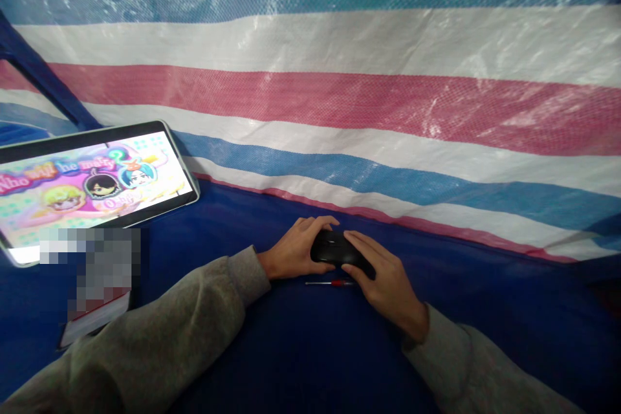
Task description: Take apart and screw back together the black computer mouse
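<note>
Your left hand [294, 251], at the centre of the frame just below mid-height, is closed around the left end of a black mouse [334, 248], thumb on the near edge and fingers on the far one; your right hand [391, 278], to the right of it, grips the mouse's other end, fingers laid along its upper side and thumb beneath; so the mouse sits between both hands, over a dark blue surface [301, 356]. Just below it in the frame lies a slim screwdriver [336, 283] with a red part, its right end reaching your right thumb; you cannot tell whether they touch. At the left edge, a tablet [191, 191] in a pale case shows a bright cartoon picture with lettering; below it lies a flat object [104, 317], mostly blurred into blocks, beside your left sleeve [194, 317]; a striped sheet [315, 94] in blue, white and red fills the upper frame.
</note>
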`<state>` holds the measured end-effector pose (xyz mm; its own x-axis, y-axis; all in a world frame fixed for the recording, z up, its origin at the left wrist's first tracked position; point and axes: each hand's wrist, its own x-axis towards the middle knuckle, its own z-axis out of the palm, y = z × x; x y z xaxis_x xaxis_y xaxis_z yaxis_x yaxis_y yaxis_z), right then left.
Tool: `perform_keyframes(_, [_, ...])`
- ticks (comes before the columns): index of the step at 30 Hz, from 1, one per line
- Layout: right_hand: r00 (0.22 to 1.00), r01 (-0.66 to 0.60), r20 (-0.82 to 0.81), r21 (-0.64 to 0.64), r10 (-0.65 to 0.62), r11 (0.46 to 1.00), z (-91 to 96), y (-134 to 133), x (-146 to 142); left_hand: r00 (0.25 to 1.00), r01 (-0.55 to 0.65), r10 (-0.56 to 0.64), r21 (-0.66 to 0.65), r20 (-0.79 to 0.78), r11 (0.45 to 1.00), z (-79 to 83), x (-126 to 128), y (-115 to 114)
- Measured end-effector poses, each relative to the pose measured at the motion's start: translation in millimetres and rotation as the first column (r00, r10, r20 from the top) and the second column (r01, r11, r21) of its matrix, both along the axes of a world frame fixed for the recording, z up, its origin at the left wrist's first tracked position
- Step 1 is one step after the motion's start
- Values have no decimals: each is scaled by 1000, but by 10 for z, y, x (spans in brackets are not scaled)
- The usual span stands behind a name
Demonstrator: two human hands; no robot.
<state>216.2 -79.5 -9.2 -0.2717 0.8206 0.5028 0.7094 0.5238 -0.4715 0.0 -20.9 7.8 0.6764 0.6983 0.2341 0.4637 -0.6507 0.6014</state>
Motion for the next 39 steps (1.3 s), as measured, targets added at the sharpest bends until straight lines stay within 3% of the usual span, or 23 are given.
perform_keyframes(9, [1000, -9, 17, 40, 8, 999, -24, -3, -1, 998, 12, -10, 18, -59, 1000, 54, 0, -11])
perform_keyframes(25, [999, -30, 24, 68, 29, 997, 10, -18, -8, 997, 65, -61, 96, -49, 993, -16, -25, 38])
perform_keyframes(39, [999, -36, 3, -71, 36, 997, 14, 27, 2, 999, 28, -27, 40, -48, 999, 35, -1, 2])
